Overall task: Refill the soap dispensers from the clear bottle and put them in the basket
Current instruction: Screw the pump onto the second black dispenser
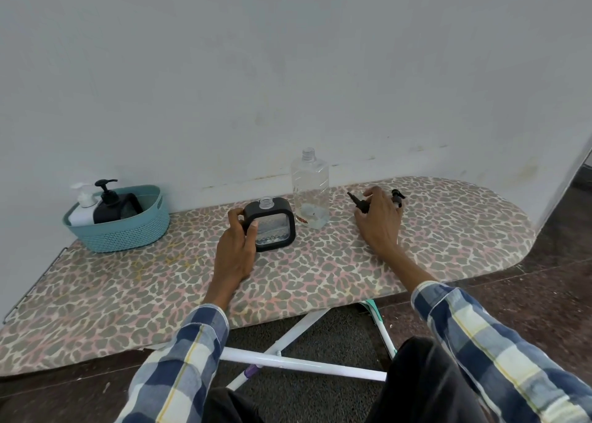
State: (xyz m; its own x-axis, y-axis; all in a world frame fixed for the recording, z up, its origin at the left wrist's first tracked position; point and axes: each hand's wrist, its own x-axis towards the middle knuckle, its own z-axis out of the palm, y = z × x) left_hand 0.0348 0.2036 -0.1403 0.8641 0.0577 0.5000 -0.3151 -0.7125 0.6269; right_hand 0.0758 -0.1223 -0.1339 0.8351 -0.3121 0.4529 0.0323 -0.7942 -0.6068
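Note:
A square black-framed soap dispenser [275, 227] with a clear window stands uncapped on the board, and my left hand [235, 246] grips its left side. Behind it stands the tall clear bottle [310, 191], uncapped, with a little liquid at the bottom. My right hand [378, 219] curls its fingers around a black pump head [358, 202] lying on the board. A second black cap [398, 196] lies just right of that hand. At the far left a teal basket [128, 233] holds a white dispenser [82, 209] and a black dispenser [109, 208].
Everything rests on a leopard-print ironing board [160, 288] set low against a white wall. Its white legs [298, 363] cross beneath the near edge. The board's rounded end is at the right, over dark floor.

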